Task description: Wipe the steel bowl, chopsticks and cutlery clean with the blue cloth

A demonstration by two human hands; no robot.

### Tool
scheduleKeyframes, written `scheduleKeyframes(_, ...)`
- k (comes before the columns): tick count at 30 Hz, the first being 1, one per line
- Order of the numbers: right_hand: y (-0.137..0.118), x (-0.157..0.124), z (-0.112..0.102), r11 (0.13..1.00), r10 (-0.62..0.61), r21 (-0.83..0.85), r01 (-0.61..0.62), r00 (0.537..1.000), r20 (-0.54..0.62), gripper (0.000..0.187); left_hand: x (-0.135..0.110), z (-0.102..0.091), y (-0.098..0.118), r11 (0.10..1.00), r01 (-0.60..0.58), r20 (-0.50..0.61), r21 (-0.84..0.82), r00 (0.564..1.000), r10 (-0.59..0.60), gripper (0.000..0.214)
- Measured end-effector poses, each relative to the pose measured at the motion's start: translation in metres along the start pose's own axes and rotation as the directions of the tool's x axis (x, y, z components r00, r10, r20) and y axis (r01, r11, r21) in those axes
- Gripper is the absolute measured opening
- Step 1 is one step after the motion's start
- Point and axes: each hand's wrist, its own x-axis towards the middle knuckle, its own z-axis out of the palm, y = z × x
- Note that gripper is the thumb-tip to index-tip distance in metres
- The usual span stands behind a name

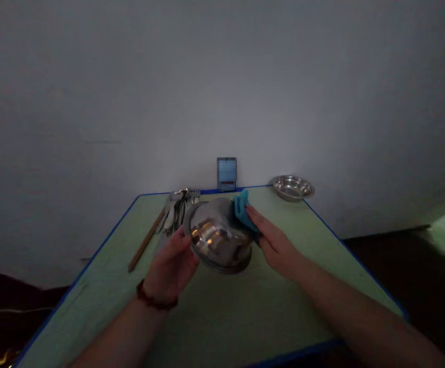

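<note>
Hands: two, both on the same part. Left hand (171,273) clamped on the rim of one metal bowl (218,235), thumb on top, fingers below. Right hand (280,250) has fingers together over one blue cloth (241,209), pressing it to the bowl's upper right side. Bowl is tilted, rounded outside facing up, held over the middle of the bench (307,225) – some motion blur on it.

Other counts: one shallow metal dish (293,188), far right corner, open side up. One pile of metal cutlery (176,214), far left, behind the bowl – forks and spoons in it, overlapping, can't get a firm number. Wooden chopsticks (146,243) lie just left of the pile, side by side; exact count unclear. One small device with a lit screen (227,174), upright at the back edge near the wall, display unreadable. One dark red bracelet (156,301), left wrist.

Surface: pale green top, blue edging (207,192) all along the visible sides.

Room: dim. Plain grey wall (226,76) right behind the bench. Dark floor (391,271) to the right, one pale cord (11,309) low on the left.
</note>
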Motion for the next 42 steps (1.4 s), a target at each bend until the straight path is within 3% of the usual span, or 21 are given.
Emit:
scheduleKeyframes(12,-0.001,-0.001,0.000,1.000,0.012,0.003,-0.012,1.000,0.007,0.063,0.006,0.011,-0.001,1.000,-0.023,-0.098,-0.001,0.995,0.023,0.034)
scheduleKeyframes(28,-0.003,-0.002,0.004,1.000,0.005,-0.022,-0.004,0.999,0.033,0.071,0.006,0.010,-0.008,0.995,-0.057,-0.103,0.080,0.993,0.065,0.040)
scheduleKeyframes(42,-0.002,-0.002,0.005,1.000,0.014,-0.020,-0.013,0.998,0.067,0.067,0.003,0.016,-0.010,0.979,-0.066,-0.092,0.195,0.992,0.085,0.034)
